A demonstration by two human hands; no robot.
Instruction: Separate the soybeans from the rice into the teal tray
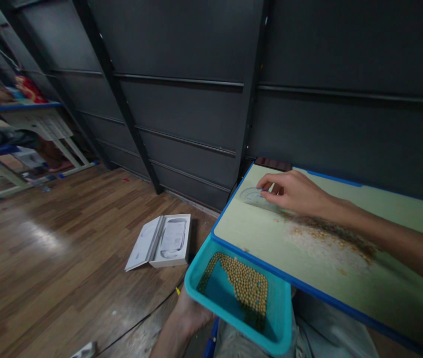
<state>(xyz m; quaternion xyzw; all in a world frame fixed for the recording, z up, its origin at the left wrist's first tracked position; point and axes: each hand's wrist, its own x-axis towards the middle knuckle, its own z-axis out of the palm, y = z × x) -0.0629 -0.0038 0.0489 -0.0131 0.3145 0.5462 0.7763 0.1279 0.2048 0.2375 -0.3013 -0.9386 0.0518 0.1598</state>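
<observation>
My left hand (189, 313) grips a turquoise plastic tray (286, 318) from below, its fingers mostly hidden beneath it. Yellowish round beans (246, 283), seemingly soybeans, lie along the tray's far and right sides. The tray sits just under the blue edge of a pale green desk (233, 223). On the desktop, my right hand (286, 191) pinches a clear protractor (251, 196) near the far left corner. Beneath and beside my right forearm spread white grains (326, 248) that look like rice, yellow pieces (317, 234) and a dark band of small grains (345, 231).
A dark phone-like slab (273, 164) lies at the desk's far edge, against a dark panel wall (181, 109). An open white box (170, 241) and a black cable (140, 320) are on the wooden floor. At far left, a person sits by another desk (28, 109).
</observation>
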